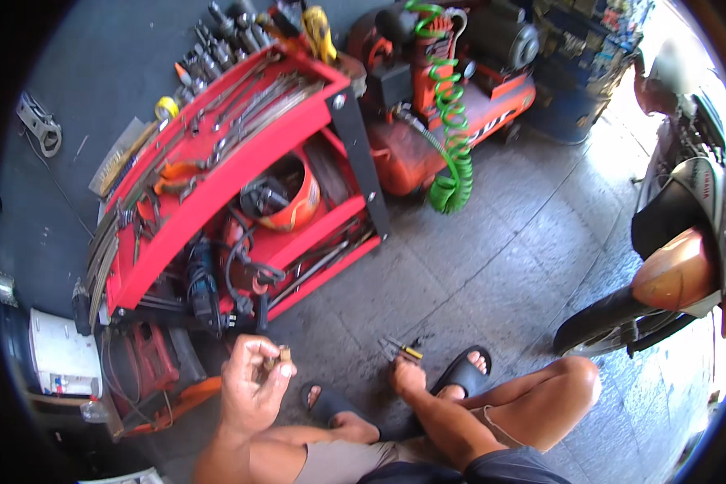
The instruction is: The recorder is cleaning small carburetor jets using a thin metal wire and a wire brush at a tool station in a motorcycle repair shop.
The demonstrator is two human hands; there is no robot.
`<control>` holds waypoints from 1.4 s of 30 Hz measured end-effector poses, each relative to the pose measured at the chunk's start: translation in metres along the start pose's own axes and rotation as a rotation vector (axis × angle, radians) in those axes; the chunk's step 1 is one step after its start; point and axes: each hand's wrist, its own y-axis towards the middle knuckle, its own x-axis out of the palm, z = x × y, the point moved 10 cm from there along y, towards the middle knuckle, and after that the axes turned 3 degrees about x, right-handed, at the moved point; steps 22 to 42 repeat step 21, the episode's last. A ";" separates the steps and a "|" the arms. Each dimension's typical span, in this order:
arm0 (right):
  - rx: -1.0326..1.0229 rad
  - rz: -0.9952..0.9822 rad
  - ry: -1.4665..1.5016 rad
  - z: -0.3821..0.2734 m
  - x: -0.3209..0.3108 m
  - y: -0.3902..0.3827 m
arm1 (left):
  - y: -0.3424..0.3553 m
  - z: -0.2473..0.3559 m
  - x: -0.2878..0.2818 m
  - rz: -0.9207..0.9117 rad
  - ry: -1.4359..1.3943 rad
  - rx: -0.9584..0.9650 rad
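My left hand (252, 383) is raised in front of the tool trolley, its thumb and fingers pinching a small brass-coloured metal piece (284, 355). The piece is too small to tell its kind. Lower and to the right, my right hand (410, 377) hangs between my knees, near my sandalled feet. Its fingers are closed at a small hand tool (412, 352) with a yellow and black handle and thin grey metal parts. My fingers partly cover this tool, so its exact kind does not show.
The red tool trolley (302, 121) holds wrenches, pliers, an orange bowl (298, 202) and a power drill (202, 278). Behind it stands a red air compressor (492, 105) with a coiled green hose (452, 189). A motorcycle (673, 270) is at the right, on the grey tiled floor (468, 274).
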 end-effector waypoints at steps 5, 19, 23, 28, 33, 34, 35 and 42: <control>-0.058 -0.097 -0.136 -0.013 0.017 -0.010 | -0.010 -0.001 -0.008 0.018 -0.001 0.050; -0.141 0.074 0.021 -0.051 -0.022 -0.001 | 0.009 0.013 -0.035 0.050 -0.090 0.186; -0.170 0.084 0.065 -0.077 -0.056 0.030 | 0.018 0.023 -0.046 0.088 -0.022 0.258; -0.170 0.084 0.065 -0.077 -0.056 0.030 | 0.018 0.023 -0.046 0.088 -0.022 0.258; -0.170 0.084 0.065 -0.077 -0.056 0.030 | 0.018 0.023 -0.046 0.088 -0.022 0.258; -0.170 0.084 0.065 -0.077 -0.056 0.030 | 0.018 0.023 -0.046 0.088 -0.022 0.258; -0.170 0.084 0.065 -0.077 -0.056 0.030 | 0.018 0.023 -0.046 0.088 -0.022 0.258; -0.170 0.084 0.065 -0.077 -0.056 0.030 | 0.018 0.023 -0.046 0.088 -0.022 0.258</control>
